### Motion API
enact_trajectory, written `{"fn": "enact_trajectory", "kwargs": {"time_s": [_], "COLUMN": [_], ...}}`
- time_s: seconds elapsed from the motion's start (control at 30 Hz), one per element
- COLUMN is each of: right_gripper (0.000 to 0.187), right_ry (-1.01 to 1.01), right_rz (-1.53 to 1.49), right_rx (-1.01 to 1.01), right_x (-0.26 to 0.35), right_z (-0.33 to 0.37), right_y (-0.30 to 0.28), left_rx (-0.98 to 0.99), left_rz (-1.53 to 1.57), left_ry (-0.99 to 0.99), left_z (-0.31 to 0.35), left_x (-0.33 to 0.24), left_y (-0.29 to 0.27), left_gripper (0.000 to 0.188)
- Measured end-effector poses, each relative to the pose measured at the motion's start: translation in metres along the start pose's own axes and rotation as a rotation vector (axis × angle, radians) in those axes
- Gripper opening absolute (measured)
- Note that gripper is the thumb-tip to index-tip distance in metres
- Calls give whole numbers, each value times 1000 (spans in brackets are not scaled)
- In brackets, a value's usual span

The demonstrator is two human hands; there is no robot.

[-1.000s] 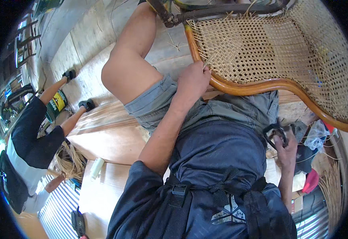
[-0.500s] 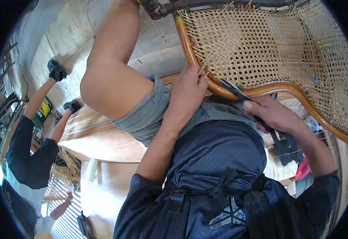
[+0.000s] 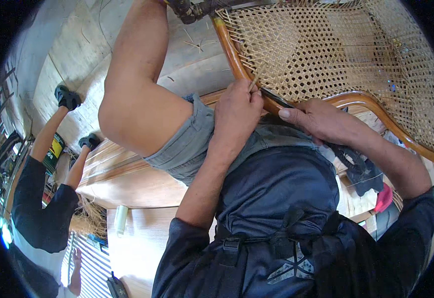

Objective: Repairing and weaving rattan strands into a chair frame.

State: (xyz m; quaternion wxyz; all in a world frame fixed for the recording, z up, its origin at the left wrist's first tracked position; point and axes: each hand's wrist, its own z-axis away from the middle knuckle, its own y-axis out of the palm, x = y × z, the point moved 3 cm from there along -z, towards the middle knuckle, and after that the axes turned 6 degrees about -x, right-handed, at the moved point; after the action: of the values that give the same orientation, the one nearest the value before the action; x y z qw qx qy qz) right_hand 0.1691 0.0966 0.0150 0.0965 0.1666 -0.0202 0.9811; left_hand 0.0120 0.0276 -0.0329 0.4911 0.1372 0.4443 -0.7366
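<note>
Across my lap leans a woven cane panel (image 3: 306,49) in a curved, glossy brown wooden frame (image 3: 231,49), with loose strand ends along its left edge. My left hand (image 3: 236,114) is closed at the frame's near left corner, pinching a thin straw-coloured cane strip (image 3: 258,75) that sticks up past the fingers. From the right, my right hand (image 3: 328,120) grips a dark tool with a long narrow blade (image 3: 276,98). Its tip lies on the frame, close beside my left fingers. Most of the tool's handle is hidden under that hand.
A pale cylinder (image 3: 121,220) stands on the wooden surface at lower left. Another person (image 3: 43,203) is at far left, near a bundle of straw-like fibre (image 3: 90,218). Loose cane scraps (image 3: 198,45) lie on the floor. A dark cloth item (image 3: 363,174) sits beneath my right forearm.
My right hand has moved left and slightly up, bringing the blade from the panel's edge to beside my left fingers. My left hand keeps its pinch on the strip, barely shifted.
</note>
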Motion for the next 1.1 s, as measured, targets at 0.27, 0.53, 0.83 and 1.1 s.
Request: {"fn": "enact_trajectory", "kwargs": {"time_s": [0.27,0.53,0.83,1.1], "right_gripper": [55,58,23,34], "right_ry": [-135,-24,53,-356], "right_rz": [47,-309,-744,-1493], "right_rx": [-148,-841,-909,-490], "right_x": [-34,-240,-225,-117], "right_z": [41,101,94,107], "right_y": [9,114,141,83], "left_rx": [-99,-204,454,536], "left_rz": [242,941,274,-66], "left_ry": [-1,27,716,1363], "left_z": [-1,34,97,135], "left_x": [-7,-38,-124,-159], "left_y": [-45,-42,17,37], "left_gripper": [21,36,16,19]}}
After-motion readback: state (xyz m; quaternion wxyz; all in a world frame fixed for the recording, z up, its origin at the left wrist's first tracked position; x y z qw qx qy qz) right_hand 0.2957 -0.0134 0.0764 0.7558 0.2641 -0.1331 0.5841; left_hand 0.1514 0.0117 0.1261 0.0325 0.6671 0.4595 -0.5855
